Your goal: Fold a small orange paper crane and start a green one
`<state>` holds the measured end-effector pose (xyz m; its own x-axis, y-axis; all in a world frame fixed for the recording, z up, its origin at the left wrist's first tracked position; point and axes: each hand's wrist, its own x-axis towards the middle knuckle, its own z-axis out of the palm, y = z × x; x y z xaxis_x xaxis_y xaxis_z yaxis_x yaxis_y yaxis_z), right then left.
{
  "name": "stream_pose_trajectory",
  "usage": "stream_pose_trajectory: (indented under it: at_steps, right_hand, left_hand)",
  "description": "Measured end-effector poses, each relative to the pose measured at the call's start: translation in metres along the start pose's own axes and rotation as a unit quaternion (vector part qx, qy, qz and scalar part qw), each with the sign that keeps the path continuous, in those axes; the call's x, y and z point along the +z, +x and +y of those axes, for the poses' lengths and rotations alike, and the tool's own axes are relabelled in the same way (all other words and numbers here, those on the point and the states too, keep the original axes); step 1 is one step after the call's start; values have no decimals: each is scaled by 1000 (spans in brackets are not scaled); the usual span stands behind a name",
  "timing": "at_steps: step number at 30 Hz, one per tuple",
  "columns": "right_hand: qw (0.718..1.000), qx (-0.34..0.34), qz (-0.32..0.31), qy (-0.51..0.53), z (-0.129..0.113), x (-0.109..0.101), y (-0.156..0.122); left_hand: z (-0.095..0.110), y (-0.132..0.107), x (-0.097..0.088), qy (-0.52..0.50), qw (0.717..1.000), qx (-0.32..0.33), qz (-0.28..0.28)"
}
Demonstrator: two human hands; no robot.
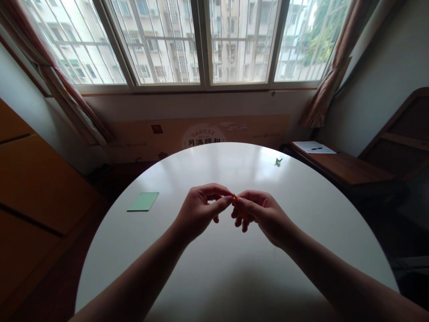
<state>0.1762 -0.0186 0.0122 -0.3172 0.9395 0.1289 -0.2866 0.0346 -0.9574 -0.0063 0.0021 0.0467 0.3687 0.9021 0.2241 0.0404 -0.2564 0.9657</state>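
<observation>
Above the middle of the white round table [221, 277], my left hand [204, 208] and my right hand [258, 208] meet at the fingertips. Between them is a small orange folded paper piece [234, 199], mostly covered by the fingers. My left thumb and index finger pinch one side of it. The right thumb and index finger grip the other side, with the remaining right fingers curled loosely below. Its exact shape is too small to make out.
A square of green paper [143, 201] lies on the table at the left. Toward the far right edge stands a small green folded paper figure [278, 162]. Beyond the table, a wooden chair [355, 165] bears a white sheet [310, 147] and a pen [316, 148].
</observation>
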Motion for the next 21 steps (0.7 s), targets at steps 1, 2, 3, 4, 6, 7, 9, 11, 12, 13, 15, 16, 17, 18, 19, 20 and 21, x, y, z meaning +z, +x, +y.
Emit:
stream_pose_trajectory:
  at_steps: [1, 2, 3, 4, 6, 7, 9, 11, 12, 13, 15, 16, 17, 18, 19, 20, 21]
  right_hand:
    - [1000, 3, -1, 6, 0, 0, 0]
    - [1000, 7, -2, 13, 0, 1, 0]
    - [1000, 12, -4, 21, -1, 1, 0]
    - [999, 17, -8, 29, -1, 1, 0]
    - [998, 26, -16, 48, -1, 1, 0]
    - [998, 30, -20, 58, -2, 1, 0]
    - [996, 42, -27, 77, -2, 1, -1]
    - [994, 54, -32, 94, -3, 1, -1]
    - [992, 61, -35, 102, -3, 1, 0]
    - [991, 68, -38, 110, -3, 1, 0]
    - [989, 80, -41, 119, -3, 0, 0]
    - [988, 84, -42, 120, -2, 0, 0]
    - [988, 87, -43, 118, -2, 0, 0]
    - [989, 87, -43, 113, -2, 0, 0]
    - [990, 86, -43, 107, -2, 0, 0]
    - [991, 83, -44, 100, -3, 0, 0]
    - [991, 81, -46, 94, -3, -1, 0]
  left_hand:
    - [1, 0, 0, -2, 1000, 1, 0]
    - [1, 0, 0, -7, 1000, -1, -3]
    - [1, 0, -1, -13, 1000, -4, -7]
    - [1, 0, -1, -22, 1000, -8, -12]
    - [0, 0, -1, -37, 999, -15, -19]
    - [0, 1, -1, -43, 999, -17, -21]
    - [-1, 1, -1, -52, 998, -15, -25]
    - [0, 1, -1, -60, 998, -14, -28]
    - [0, 1, -1, -64, 997, -15, -29]
    - [0, 1, -1, -68, 997, -18, -30]
    - [1, 1, -1, -77, 996, -26, -35]
    - [1, 1, -1, -82, 995, -30, -38]
    - [1, 1, -1, -88, 995, -34, -42]
    - [0, 1, -2, -95, 994, -39, -46]
    - [0, 1, -2, -100, 993, -44, -50]
    - [0, 1, -2, -103, 992, -48, -53]
    - [-1, 1, -2, -105, 992, -50, -57]
